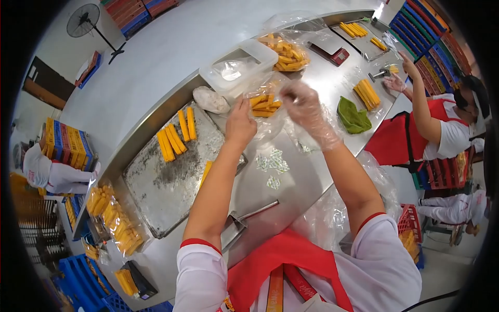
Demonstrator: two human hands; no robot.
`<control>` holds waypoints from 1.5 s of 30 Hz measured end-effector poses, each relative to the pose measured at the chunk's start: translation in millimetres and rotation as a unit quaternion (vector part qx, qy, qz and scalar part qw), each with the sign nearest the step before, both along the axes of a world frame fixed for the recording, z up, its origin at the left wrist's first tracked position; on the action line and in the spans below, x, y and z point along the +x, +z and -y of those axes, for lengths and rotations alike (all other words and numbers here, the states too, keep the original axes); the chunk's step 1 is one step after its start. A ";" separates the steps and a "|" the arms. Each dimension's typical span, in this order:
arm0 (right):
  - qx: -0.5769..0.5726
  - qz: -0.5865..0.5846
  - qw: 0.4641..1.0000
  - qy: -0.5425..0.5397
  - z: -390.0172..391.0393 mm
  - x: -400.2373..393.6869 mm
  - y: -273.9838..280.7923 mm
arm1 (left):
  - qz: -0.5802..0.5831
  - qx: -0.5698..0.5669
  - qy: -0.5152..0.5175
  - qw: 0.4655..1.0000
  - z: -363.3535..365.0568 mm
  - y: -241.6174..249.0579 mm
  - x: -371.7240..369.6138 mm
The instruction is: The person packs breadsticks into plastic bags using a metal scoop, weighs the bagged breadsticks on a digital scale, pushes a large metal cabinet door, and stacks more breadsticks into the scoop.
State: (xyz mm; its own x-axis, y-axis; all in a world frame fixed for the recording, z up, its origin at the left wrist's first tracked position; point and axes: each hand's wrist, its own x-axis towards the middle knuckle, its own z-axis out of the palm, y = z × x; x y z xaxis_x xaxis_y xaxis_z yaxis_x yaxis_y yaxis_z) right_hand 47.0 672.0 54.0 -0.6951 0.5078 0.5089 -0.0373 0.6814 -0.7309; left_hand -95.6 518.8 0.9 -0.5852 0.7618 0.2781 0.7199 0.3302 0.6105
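1 bag (266, 133) of yellow sticks (265, 105) — left hand (240, 125) touching, right hand (306, 106) blurred.

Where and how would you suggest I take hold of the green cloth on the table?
I would pinch the green cloth by a raised fold, from above, with the right hand, which is nearer. It lies crumpled and looks limp, so a fold should give the best purchase.

A food-packing workroom, shown by the steel table (306, 179), stacked crates (429, 31) and bagged yellow sticks (286, 54).
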 end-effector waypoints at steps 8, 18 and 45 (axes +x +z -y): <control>0.126 0.304 0.931 -0.156 -22.8 -46.0 -49.3 | -0.051 -0.146 0.007 0.988 2.0 8.3 -1.8; 0.411 0.379 0.826 -0.073 -4.5 -81.9 -70.8 | -0.019 -0.062 0.047 0.997 118.4 66.1 34.4; 0.370 0.180 0.868 -0.279 -11.1 -69.5 7.2 | 0.604 -0.229 0.552 0.527 714.4 -235.0 448.9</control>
